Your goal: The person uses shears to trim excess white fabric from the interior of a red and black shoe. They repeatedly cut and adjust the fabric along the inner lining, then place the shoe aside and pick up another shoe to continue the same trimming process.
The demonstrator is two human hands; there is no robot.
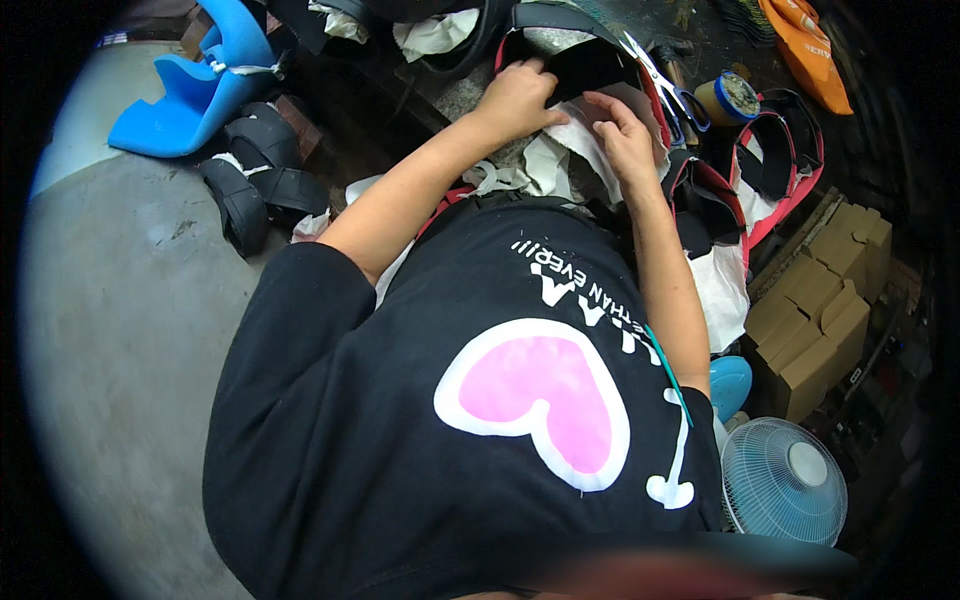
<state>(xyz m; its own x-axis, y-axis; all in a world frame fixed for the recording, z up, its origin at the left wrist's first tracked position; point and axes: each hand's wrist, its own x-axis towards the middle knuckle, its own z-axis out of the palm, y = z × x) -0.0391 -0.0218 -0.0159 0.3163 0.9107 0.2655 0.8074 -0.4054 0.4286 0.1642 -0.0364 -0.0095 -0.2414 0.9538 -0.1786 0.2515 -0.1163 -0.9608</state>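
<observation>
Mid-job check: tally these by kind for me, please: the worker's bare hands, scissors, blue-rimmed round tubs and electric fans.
Bare hands: 2 (left hand, right hand)
Scissors: 1 pair
Blue-rimmed round tub: 1
Electric fan: 1
Total: 5

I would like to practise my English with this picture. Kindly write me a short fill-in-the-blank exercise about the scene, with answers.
1. The left hand and right hand are at a curved piece coloured ____ and red.
2. The scissors have handles coloured ____.
3. The heart on the shirt is coloured ____ inside a white border.
4. The fan is in the picture's lower ____ part.

Missing words: black; blue; pink; right.
</observation>
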